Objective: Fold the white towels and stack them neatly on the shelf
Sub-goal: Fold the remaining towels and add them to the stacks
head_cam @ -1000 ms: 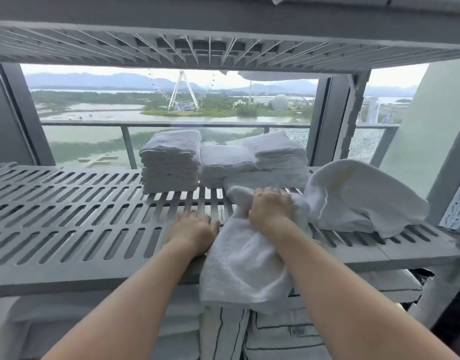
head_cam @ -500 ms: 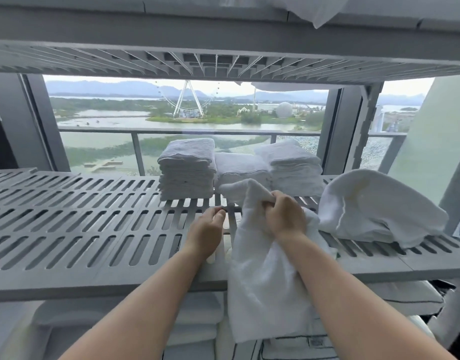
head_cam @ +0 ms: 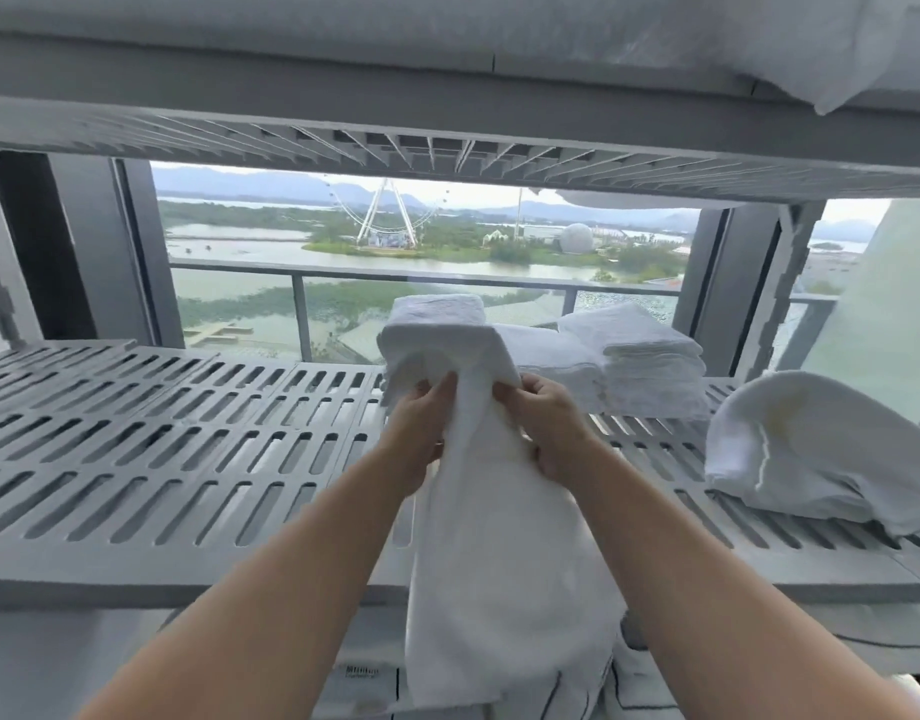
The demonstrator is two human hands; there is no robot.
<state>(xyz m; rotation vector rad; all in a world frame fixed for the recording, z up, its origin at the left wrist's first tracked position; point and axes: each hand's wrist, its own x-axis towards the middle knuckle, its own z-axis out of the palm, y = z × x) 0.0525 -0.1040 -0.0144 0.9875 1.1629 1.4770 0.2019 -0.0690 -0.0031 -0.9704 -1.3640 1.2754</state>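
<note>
A white towel (head_cam: 499, 511) hangs lengthwise at centre frame, its top edge pinched between my two hands and its tail dropping past the front lip of the slatted grey shelf (head_cam: 188, 459) toward 6 o'clock. My left hand (head_cam: 421, 423) is closed on the upper edge at about 11 o'clock of the cloth; my right hand (head_cam: 546, 423) is closed on the same edge at 1 o'clock, the two close together. I judge I hold it high so gravity pulls the cloth straight before the first fold.

Behind my hands, at 12 o'clock, folded towels (head_cam: 629, 356) sit in side-by-side stacks along the back of the shelf, the likely destination. At 3 o'clock an unfolded heap of towel (head_cam: 811, 449) lies rumpled on the slats, apparently awaiting its turn. More linen lies on the tier below at 6 o'clock. Through the window (head_cam: 343, 283) beyond, a river and a big wheel.
</note>
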